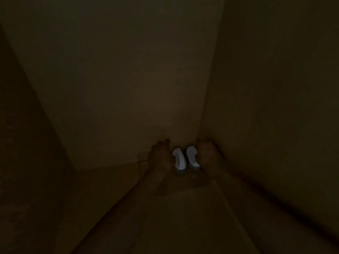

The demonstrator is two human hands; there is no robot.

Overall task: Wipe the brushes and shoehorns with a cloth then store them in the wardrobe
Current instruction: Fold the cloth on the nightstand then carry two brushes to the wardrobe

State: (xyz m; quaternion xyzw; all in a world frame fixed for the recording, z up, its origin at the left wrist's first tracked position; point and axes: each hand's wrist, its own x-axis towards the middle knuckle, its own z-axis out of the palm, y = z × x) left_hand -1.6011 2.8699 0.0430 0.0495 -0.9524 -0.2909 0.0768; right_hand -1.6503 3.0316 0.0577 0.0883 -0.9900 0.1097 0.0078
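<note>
It is very dark inside the wardrobe [128, 70]. Two white brushes [185, 160] stand side by side in the back corner, between the left hand [159, 156] and right hand [207, 153]. I cannot tell each grip; let go gently so they stay up.

Very dim light fills a bare enclosed space: a plain back panel [119, 79] meets a side wall [275, 88] at a corner, above a flat brownish floor [183, 226].
</note>
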